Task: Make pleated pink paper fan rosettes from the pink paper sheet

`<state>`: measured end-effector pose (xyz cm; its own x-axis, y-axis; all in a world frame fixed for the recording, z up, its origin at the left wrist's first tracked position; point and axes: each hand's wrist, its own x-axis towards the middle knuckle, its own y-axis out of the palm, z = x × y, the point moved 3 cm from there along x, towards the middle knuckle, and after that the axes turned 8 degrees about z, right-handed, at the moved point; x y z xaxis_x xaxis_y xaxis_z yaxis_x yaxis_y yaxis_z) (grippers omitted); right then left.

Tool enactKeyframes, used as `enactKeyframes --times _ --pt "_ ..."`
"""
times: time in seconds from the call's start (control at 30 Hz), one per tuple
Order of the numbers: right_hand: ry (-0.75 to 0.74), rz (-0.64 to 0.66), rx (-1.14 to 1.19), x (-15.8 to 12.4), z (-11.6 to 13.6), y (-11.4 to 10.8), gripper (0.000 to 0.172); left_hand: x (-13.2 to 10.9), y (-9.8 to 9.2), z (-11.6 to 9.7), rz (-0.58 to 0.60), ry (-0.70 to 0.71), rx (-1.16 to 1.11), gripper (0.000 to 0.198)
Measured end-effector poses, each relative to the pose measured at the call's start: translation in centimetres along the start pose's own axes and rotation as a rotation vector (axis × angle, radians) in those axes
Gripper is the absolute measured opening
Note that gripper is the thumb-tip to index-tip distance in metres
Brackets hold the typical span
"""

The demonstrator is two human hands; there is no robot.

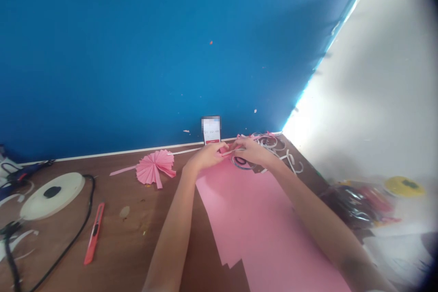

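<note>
1. A small strip of pink paper [226,152] is held between the fingertips of both hands, above the far end of a large pink sheet; it seems folded, though most of it is hidden by the fingers.
2. The strip's left end is pinched by the left hand [208,156].
3. Its other end is gripped by the right hand [252,150], beside which curled white strips [290,159] are heaped.
4. The pink sheet [242,219] is spread on the brown table [130,237], with a notched cut along its left edge.
5. A phone [211,130] is propped against the blue wall [137,54], just behind the left hand.
6. Left of that hand, a pleated pink fan [148,169] and a red cutter [91,246] are laid out.
</note>
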<state>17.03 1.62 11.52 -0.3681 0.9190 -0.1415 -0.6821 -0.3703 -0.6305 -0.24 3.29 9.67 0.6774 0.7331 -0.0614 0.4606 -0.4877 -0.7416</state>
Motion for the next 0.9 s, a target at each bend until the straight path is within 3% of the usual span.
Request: enactKeyframes --times 0.27,0.5,0.6,0.77,0.9 --pt "0.054 0.046 0.073 0.5 -0.6 0.5 0.012 -0.1 -0.1 -0.7 -0.009 0.044 0.041 0.034" --pt "0.057 0.000 0.044 1.3 -1.7 0.7 0.013 0.2 0.0 0.0 0.013 0.047 0.075 0.037" --pt "0.043 -0.020 0.012 1.0 -1.2 0.5 0.012 0.2 0.1 -0.1 0.019 0.053 0.084 0.038" --pt "0.141 -0.021 0.034 -0.4 0.1 -0.1 0.012 0.1 0.3 -0.5 0.008 0.006 0.093 0.033" --pt "0.185 0.014 0.037 -0.3 -0.3 0.0 0.013 0.0 0.4 -0.7 0.032 0.017 0.094 0.028"
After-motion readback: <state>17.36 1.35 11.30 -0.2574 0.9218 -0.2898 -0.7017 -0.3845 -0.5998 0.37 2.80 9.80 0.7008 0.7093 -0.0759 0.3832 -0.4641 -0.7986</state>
